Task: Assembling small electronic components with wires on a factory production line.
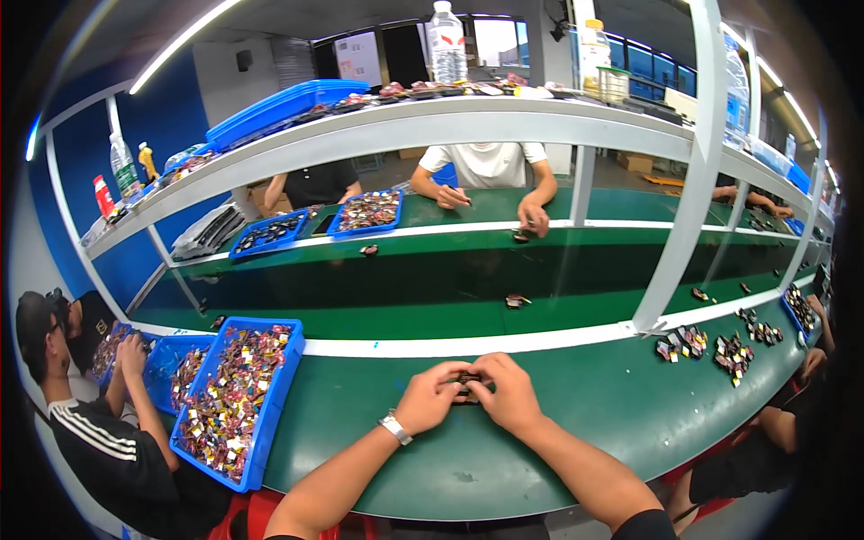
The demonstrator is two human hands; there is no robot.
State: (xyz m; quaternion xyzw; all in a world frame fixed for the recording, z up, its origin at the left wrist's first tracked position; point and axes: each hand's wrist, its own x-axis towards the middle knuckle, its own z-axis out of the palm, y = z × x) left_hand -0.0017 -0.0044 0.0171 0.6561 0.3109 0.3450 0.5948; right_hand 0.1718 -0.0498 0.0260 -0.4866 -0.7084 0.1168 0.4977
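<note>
My left hand (430, 396) and my right hand (504, 389) meet over the green bench, fingertips pinched together on one small dark part (467, 382). A silver watch sits on my left wrist. Both hands cover most of the part, so its shape is unclear. To my left a blue tray (284, 378) holds many small red, yellow and dark parts.
A green conveyor belt (432, 279) runs across, with stray parts (516, 301) on it. Small part piles (720, 346) lie at right. A person sits at my left by more blue trays (166, 355). Other workers sit across the belt. A shelf above carries bottles (447, 40) and trays.
</note>
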